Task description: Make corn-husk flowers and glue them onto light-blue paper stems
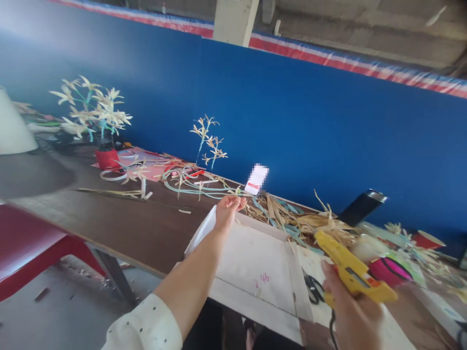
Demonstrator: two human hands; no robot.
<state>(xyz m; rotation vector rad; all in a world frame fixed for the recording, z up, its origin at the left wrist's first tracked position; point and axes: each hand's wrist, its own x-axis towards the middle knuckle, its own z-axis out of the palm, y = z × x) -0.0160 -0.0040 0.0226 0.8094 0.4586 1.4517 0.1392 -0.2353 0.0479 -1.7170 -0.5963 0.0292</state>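
Shallow cardboard box [255,272], white inside, marked in pink handwriting, laid open at the edge of a brown table [146,228]. At its far left corner, one small pale flower [236,192], touched with green, is pinched between thumb and fingertips of the left hand [228,208]. Right of the box, one yellow glue gun [345,267] is gripped by the right hand [355,311], fingers wrapped round the handle, nozzle tilted upward. Black-handled scissors [314,290] are placed just beside the box's right edge. Beyond its far edge are set one phone [256,180], propped upright, and dried husks [279,211]; well to its left, one red pot [107,159] of white flowers [109,112].
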